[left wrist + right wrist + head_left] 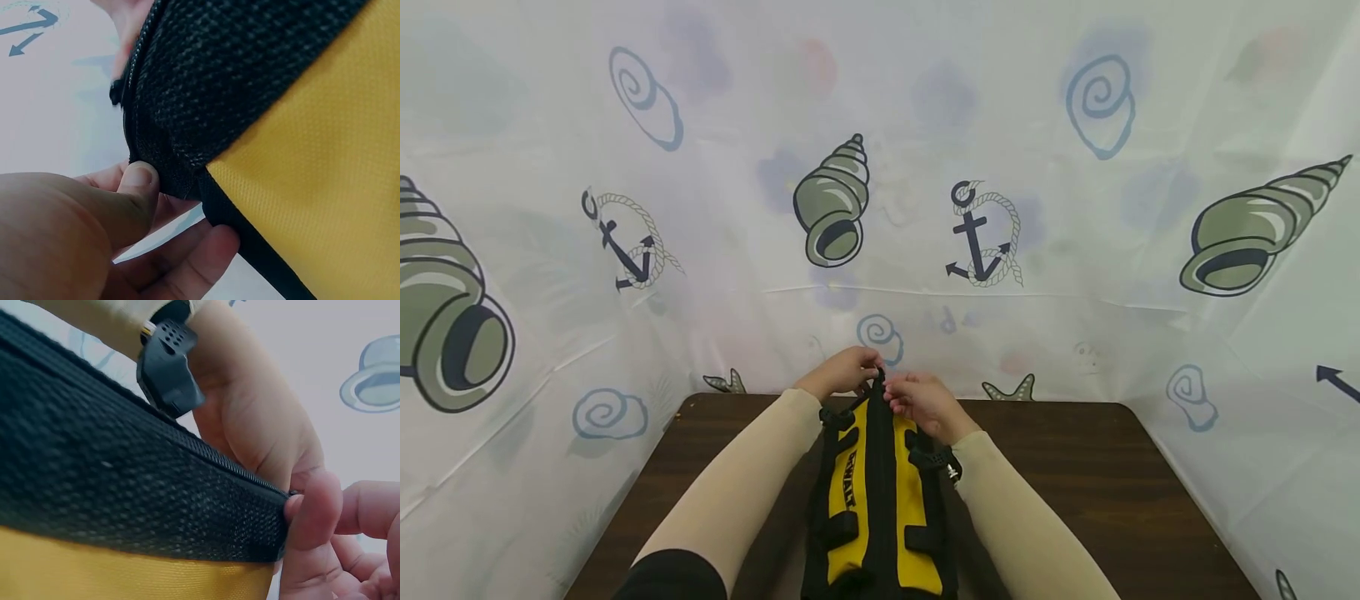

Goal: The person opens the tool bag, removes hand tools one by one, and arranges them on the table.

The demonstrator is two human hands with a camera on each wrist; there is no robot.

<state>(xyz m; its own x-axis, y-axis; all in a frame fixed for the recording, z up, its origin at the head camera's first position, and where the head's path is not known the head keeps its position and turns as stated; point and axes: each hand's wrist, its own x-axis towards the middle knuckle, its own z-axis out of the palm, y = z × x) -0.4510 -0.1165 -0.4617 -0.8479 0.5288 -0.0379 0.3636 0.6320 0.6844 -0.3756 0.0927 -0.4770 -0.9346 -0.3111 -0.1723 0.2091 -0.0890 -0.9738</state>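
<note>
A yellow-and-black tool bag [880,500] lies lengthwise, with a zipper [219,461] along its black mesh top. At its far end my left hand [848,371] pinches the black fabric corner. The left wrist view shows the left thumb [139,181] on top of that corner, other fingers below. Opposite it, my right hand [925,404] has thumb and finger together at the zipper's far end. In the right wrist view, right fingertips [315,503] pinch there, mostly covering the pull. A small dark slider [116,92] shows at the zipper edge.
Beneath the bag is a dark wooden table [1060,492]. A white curtain [910,150] printed with shells and anchors hangs behind and at both sides. Black side straps [838,529] lie along the bag. A wrist camera [934,458] sits on the right wrist.
</note>
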